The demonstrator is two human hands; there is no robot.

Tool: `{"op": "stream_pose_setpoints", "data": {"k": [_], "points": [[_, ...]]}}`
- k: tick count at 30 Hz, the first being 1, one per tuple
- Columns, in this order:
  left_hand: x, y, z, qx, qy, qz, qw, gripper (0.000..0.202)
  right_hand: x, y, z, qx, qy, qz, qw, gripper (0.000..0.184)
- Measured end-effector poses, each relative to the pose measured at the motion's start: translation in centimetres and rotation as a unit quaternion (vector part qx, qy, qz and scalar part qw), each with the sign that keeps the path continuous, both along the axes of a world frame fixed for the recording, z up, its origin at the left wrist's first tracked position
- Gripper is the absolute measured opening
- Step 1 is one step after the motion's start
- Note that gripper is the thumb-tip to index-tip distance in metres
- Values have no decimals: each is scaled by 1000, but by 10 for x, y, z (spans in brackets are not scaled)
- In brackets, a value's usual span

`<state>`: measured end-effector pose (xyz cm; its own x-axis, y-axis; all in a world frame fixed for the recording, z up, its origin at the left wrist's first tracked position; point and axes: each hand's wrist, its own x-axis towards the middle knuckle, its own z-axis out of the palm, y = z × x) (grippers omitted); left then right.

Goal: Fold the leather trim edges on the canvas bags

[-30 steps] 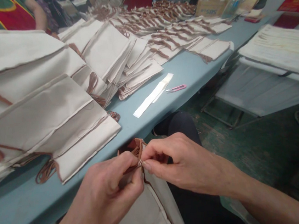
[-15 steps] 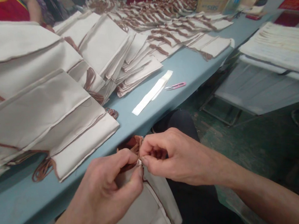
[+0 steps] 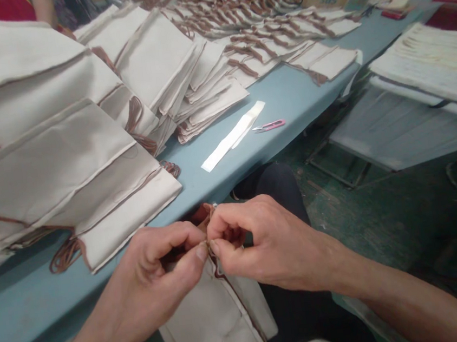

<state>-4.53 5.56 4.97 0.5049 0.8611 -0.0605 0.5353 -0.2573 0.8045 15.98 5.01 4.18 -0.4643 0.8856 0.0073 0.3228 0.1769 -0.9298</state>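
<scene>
My left hand (image 3: 158,279) and my right hand (image 3: 256,241) meet just below the table's front edge, each pinched shut on the top edge of a cream cloth bag (image 3: 215,319) with a brown drawstring (image 3: 203,217). The thumbs and forefingers touch at the bag's mouth. The bag hangs down over my lap. What exactly sits between the fingertips is too small to make out.
Stacks of similar cream bags (image 3: 59,156) with brown cords cover the blue table (image 3: 281,94) to the left and far back. A white strip (image 3: 231,136) and pink thread snips (image 3: 270,126) lie on the table. Another person (image 3: 3,7) stands far left. A low rack (image 3: 420,96) sits right.
Both hands have stayed pinched on the bag's top and shifted slightly left and up in view. The left fingers have curled tighter.
</scene>
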Motion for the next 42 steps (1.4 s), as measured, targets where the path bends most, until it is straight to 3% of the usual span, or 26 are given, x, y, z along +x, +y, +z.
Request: {"op": "stream_pose_setpoints", "data": {"k": [7,11,13,16,19,22,24,27,32,37,42], "points": [[-1,-1,-3,-26,0,17,1000,34,0,3,-2,-53,41,-6,998,14],[0,-3,-10,0,-10,30,1000,27,3,10,-7,-104,55,12,993,8],[2,-3,-13,7,-19,36,999,25,6,14,-8,-90,33,32,995,8],[6,-4,-12,7,-19,35,999,25,9,21,-6,51,-68,61,994,10],[12,-6,-6,57,-1,53,997,27,11,31,-1,233,-173,104,951,12],[15,-11,-1,70,-15,90,993,29,12,39,5,316,-174,139,922,14],[15,-14,-3,21,-63,121,990,31,14,41,7,281,-118,146,941,13],[13,-17,-14,-34,-109,177,978,34,17,40,6,135,-40,143,980,11],[7,-12,-22,-21,-92,169,981,33,18,32,7,-31,14,32,999,14],[10,-10,-14,17,-42,135,990,32,15,27,13,-87,-28,27,995,20],[12,-10,-18,-21,-67,136,988,32,13,28,10,-102,-27,41,994,13]]}}
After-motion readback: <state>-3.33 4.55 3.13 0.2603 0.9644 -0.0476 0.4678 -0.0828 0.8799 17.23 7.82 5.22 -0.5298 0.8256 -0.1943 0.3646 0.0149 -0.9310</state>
